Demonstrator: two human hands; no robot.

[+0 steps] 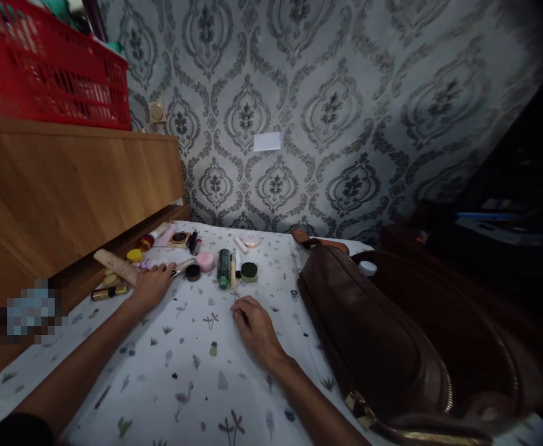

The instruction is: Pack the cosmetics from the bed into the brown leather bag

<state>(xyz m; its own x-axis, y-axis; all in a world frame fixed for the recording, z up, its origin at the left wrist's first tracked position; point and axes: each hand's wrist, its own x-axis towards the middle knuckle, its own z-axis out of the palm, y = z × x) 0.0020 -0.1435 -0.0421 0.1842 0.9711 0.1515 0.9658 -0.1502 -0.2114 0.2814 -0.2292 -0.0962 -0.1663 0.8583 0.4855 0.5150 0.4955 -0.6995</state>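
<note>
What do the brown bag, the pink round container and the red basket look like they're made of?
Brown bag: leather or imitation leather, I can't tell which; its smooth surface has a dull sheen.
Pink round container: probably plastic, given its even color and smooth, rounded shape.
Red basket: most likely molded plastic with a slight gloss, judging by its uniform color and slotted walls.

Here we are on the cloth (197,347), printed, matt and smooth. Near its left edge we catch a gold-toned tube (108,293), glossy like metal, and a beige tube (116,265), smooth and dull. Towards the far edge we get a pink jar (205,261), smooth and plastic-looking. Over at the right edge, a brown bag (368,322) looks like leather, low in sheen, its zip (450,393) shining metallic! Past the left edge, we see grained wood on the cabinet (90,192).
</note>
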